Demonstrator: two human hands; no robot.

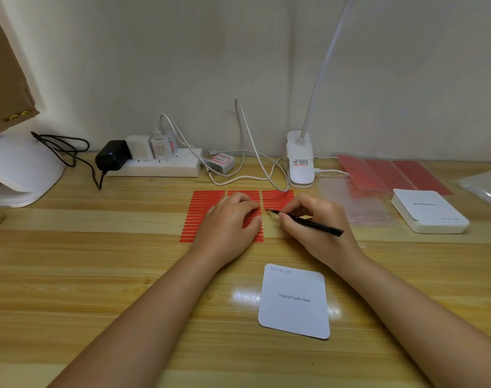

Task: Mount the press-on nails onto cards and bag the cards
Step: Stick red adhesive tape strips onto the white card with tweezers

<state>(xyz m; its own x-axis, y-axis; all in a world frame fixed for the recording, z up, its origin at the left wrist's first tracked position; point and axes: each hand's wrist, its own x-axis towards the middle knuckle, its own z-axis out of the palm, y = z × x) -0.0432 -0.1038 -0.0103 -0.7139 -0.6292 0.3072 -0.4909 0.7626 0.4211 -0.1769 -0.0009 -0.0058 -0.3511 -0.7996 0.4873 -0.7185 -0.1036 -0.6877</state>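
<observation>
Card, white and printed "Handmade Nail", was seen lying flat and bare on the bench, nearest the camera, between the forearms. It was judged light, thin and fairly stiff, best lifted by an edge or corner. No nails were seen.

Red strip sheet lay just beyond the card. It was pressed flat by the left hand, fingers straight and close together. Black tweezers were pinched by the right hand, tip at a strip edge. Strips were judged flimsy, sticky, best peeled from an end.

Bench surface was glossy wood, likely slick. Farther right were a card stack, clear bags and spare red sheets. At the wall were a clip lamp and power strip.
</observation>
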